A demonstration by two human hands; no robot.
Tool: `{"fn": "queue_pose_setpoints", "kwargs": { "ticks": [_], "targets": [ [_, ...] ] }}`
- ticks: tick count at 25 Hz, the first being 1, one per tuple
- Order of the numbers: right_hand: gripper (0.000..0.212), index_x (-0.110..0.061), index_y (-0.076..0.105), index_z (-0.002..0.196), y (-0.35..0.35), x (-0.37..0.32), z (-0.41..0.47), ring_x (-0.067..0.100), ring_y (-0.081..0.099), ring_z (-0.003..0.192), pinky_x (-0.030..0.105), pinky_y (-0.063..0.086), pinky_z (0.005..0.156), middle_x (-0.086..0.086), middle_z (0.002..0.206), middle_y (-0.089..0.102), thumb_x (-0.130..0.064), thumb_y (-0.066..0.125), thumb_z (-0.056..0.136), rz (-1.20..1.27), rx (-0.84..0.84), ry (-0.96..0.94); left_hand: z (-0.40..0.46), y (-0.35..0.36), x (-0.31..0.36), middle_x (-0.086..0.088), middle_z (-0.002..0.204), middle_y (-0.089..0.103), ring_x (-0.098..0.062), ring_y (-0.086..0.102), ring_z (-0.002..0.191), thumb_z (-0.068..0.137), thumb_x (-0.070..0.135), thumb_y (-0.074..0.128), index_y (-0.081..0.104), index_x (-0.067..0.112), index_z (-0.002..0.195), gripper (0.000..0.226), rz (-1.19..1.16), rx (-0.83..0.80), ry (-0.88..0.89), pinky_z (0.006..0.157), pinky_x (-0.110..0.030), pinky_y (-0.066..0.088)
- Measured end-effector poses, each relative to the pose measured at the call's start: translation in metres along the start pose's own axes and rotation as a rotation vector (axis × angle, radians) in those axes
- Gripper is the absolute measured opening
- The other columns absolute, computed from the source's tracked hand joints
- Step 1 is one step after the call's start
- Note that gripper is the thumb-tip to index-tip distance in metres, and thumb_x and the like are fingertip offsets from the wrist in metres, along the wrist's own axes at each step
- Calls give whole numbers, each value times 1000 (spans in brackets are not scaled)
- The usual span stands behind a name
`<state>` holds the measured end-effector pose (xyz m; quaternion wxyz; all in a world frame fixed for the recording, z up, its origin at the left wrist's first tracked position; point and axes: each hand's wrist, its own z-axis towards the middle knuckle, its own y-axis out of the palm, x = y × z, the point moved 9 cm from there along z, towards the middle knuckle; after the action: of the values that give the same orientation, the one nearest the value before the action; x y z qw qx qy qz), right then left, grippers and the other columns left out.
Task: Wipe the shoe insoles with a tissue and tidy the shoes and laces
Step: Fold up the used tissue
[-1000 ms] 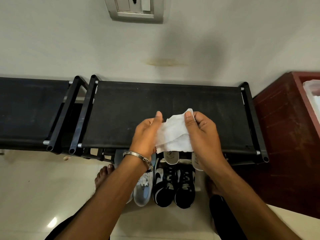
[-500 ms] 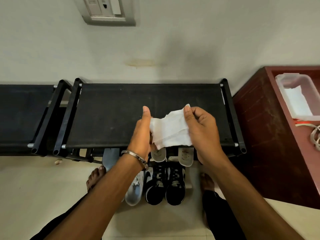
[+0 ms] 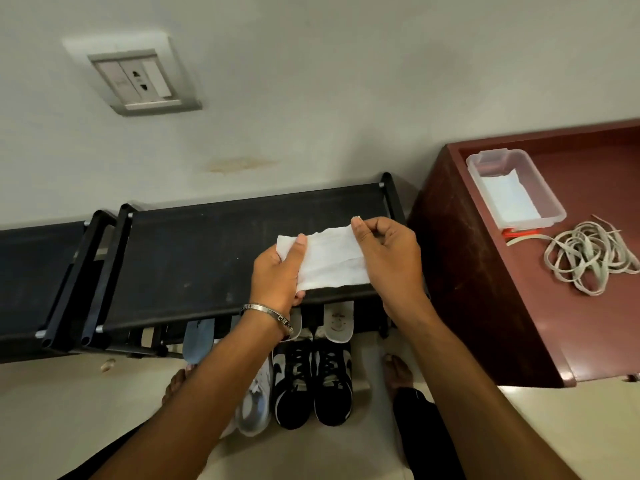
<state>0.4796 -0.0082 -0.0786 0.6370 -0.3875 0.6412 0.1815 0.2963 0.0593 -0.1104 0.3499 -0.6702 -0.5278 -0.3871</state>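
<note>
Fingers [image 3: 360,227] of my right hand [image 3: 389,258] pinched the top right corner of the tissue [image 3: 330,263], while my left hand [image 3: 277,275] gripped its left edge, thumb laid over the front. Between them the sheet hung stretched flat, above the front edge of the black shoe rack [image 3: 207,258].

I judged this to be the opening-out step, with no wiping begun. Below the rack's edge, 2 pale insoles [image 3: 337,322] leaned upright behind the pair of black-and-white sneakers [image 3: 311,386] on the floor, and a white sneaker [image 3: 256,407] stood just beside them (partly hidden by my left forearm). Loose laces [image 3: 588,259] lay tangled on the red-brown cabinet [image 3: 485,306], near a clear tub [image 3: 554,202] of spare tissues.

Next, I reckoned, the tissue had to go down to 1 insole, which meant freeing 1 hand to steady it.
</note>
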Motion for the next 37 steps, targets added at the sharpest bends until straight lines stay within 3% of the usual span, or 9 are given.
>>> {"fn": "queue_pose_setpoints", "kwargs": {
  "ticks": [6,9,13,16,20,24,29,32,37],
  "targets": [
    [21,-22,71,84,-50,5,10,2,58,69,22,50,65,-5,77,68,-36,60,96,109,124,52,10,47,39,0,70,60,-8,52,53,96,37,57,69,12,93,28,178,-104,121,39,-20,38],
    [12,-23,70,95,-81,9,17,2,63,83,19,52,73,-11,88,69,-31,60,97,187,159,74,23,83,62,-4,78,63,-14,54,62,97,34,57,69,14,90,25,294,-204,175,45,-24,43],
    [10,-22,59,106,-124,15,27,5,62,88,21,51,74,-8,96,65,-18,60,97,294,274,69,38,141,85,-5,85,64,-21,61,80,96,31,59,67,17,81,22,333,-300,216,70,-42,59],
    [16,-25,57,96,-147,18,32,12,60,84,26,47,65,2,96,65,-9,57,94,361,332,60,45,189,99,-3,92,65,-21,63,87,94,27,62,64,14,92,14,385,-336,281,72,-37,57],
    [26,-22,72,91,-169,24,40,2,64,83,24,51,71,-15,88,70,-1,56,91,391,420,67,52,240,118,3,94,56,-17,57,87,91,29,65,51,17,100,20,555,-305,412,70,-28,50],
    [32,-25,71,115,-184,32,48,9,63,72,28,54,69,-25,84,72,-6,57,93,428,419,113,57,288,127,1,86,56,-18,57,79,92,17,62,45,19,100,20,622,-422,487,67,-28,49],
    [50,-24,53,140,-194,38,55,9,70,78,23,55,66,-3,87,75,-7,56,92,442,363,161,51,337,128,9,77,61,-17,59,82,87,-2,52,59,28,71,35,829,-546,686,73,-23,47],
    [56,-21,45,146,-193,42,58,9,71,77,15,49,58,-11,106,66,-8,56,93,463,325,187,53,359,121,6,93,70,-12,61,91,91,2,52,74,24,81,33,908,-586,719,80,-18,43],
    [64,-17,35,151,-189,54,59,13,70,78,22,50,63,-7,121,57,-18,63,93,504,251,279,58,387,115,0,118,68,-18,60,109,93,4,53,76,22,97,29,1064,-600,803,93,-23,44]
  ]
}}
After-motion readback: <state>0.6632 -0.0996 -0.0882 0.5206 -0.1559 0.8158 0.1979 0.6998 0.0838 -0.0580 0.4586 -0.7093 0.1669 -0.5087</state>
